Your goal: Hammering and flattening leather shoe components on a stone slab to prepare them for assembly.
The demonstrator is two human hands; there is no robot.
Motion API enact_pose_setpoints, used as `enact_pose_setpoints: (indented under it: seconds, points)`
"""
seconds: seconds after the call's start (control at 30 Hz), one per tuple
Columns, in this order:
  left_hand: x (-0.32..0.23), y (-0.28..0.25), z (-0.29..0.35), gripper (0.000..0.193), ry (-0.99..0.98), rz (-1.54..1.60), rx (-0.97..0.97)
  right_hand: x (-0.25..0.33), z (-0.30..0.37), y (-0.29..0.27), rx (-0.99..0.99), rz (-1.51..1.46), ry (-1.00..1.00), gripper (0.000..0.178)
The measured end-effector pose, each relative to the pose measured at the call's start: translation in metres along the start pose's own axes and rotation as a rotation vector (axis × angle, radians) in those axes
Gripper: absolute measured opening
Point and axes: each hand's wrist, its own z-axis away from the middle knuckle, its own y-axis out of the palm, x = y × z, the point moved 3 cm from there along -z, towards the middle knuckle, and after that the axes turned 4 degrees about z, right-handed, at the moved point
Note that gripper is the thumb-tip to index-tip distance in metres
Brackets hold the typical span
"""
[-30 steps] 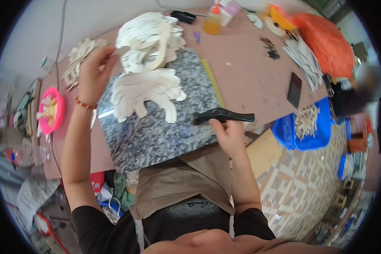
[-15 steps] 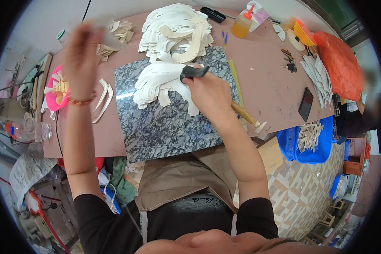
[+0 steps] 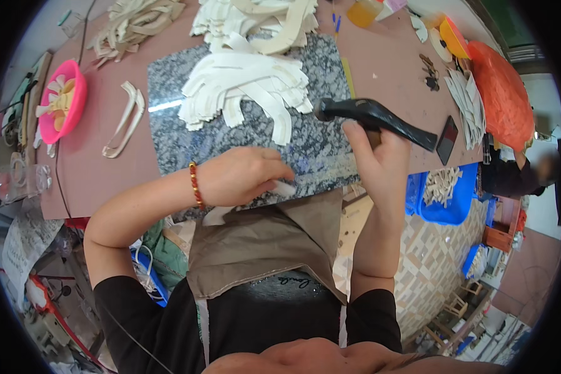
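My left hand (image 3: 240,176) is closed with fingers curled at the front edge of a speckled grey stone slab (image 3: 230,146). It grips a white curved strip (image 3: 285,188), whose ends stick out on both sides of the hand. My right hand (image 3: 383,159) is wrapped round the handle of a hammer and is raised off the slab's right edge. The black hammer head (image 3: 386,115) points left, its long tapered end to the right; most of the handle is hidden by the hand. A fanned pile of white curved strips (image 3: 243,81) lies mid-slab, beyond both hands.
More strips (image 3: 134,28) are heaped at the far left. A pink bowl (image 3: 75,109) and a loose pair of strips (image 3: 123,124) lie left of the slab. To the right are a phone (image 3: 447,140), an orange-red bag (image 3: 498,93) and a blue basket (image 3: 458,209) of scraps. Another person's arm shows at far right.
My left hand has come down from the raised far-left spot to the slab's front edge, now holding a strip. The hammer has moved right, away from the pile. The whole view has shifted.
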Motion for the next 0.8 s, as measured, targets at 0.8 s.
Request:
enact_pose_setpoints:
  seconds: [0.8]
  points:
    - [0.025,-0.011,-0.027,0.038,0.390,-0.129,0.103,0.012,0.096,0.011,0.309,0.214,-0.051,0.022]
